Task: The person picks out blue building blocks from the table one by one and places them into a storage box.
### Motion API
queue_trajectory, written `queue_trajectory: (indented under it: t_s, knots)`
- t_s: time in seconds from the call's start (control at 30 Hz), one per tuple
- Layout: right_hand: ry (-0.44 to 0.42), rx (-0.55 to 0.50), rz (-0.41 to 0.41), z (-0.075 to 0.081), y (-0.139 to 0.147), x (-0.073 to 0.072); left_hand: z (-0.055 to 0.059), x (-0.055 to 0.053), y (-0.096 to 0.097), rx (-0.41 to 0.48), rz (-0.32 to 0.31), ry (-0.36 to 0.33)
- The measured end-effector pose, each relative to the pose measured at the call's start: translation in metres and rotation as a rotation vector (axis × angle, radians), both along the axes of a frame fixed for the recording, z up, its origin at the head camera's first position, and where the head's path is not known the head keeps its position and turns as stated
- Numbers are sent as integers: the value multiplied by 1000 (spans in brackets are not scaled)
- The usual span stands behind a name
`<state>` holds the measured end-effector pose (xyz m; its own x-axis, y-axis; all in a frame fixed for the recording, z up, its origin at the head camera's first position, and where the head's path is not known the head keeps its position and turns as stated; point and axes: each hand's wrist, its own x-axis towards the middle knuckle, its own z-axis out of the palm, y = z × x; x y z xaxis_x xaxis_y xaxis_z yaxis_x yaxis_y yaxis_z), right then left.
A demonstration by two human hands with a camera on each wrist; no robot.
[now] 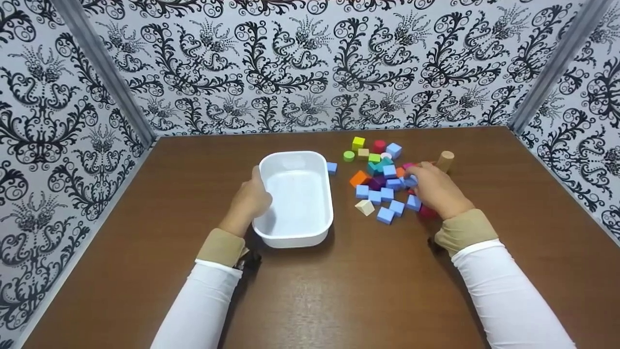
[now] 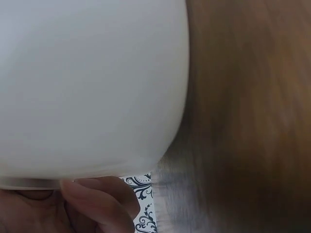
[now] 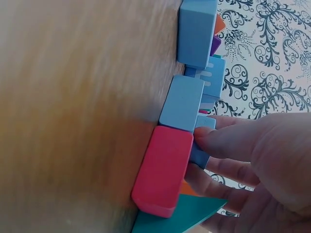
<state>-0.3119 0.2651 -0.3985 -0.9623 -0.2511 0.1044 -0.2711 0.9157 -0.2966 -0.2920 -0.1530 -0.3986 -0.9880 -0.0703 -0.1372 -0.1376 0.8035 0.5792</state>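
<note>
My left hand (image 1: 252, 196) grips the left rim of a white plastic tub (image 1: 295, 240), which stands on the brown table. In the left wrist view the tub's wall (image 2: 92, 87) fills much of the picture, with curled fingers (image 2: 99, 199) at its rim. My right hand (image 1: 438, 191) is at the right side of a cluster of toy blocks. Its thumb and fingers pinch a blue block (image 3: 200, 153). Near that hand lie another blue block (image 3: 182, 102), a red block (image 3: 163, 170) and a green block (image 3: 175, 213).
Several blue blocks (image 1: 385, 215) lie scattered right of the tub, among orange, purple, yellow and green ones. A cream triangular block (image 1: 365, 207) is in front. Beyond my right hand stands a wooden cylinder (image 1: 445, 161). One blue block (image 1: 332, 167) lies beside the tub. Patterned walls (image 1: 310, 63) enclose the table.
</note>
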Motion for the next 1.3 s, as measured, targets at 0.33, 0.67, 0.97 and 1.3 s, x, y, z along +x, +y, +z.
queue_trajectory:
  t_s: [0.33, 0.67, 0.97, 1.3]
  knots:
    - [131, -61, 33, 9, 2, 5, 2, 1, 1, 5, -11, -6]
    - [284, -139, 122, 33, -21, 17, 0, 0, 2, 8, -20, 11]
    - [371, -205, 247, 53, -65, 37, -2, -2, 2, 5, -14, 19]
    - [371, -285, 406, 58, -119, 51, 1, -1, 2, 8, -10, -16]
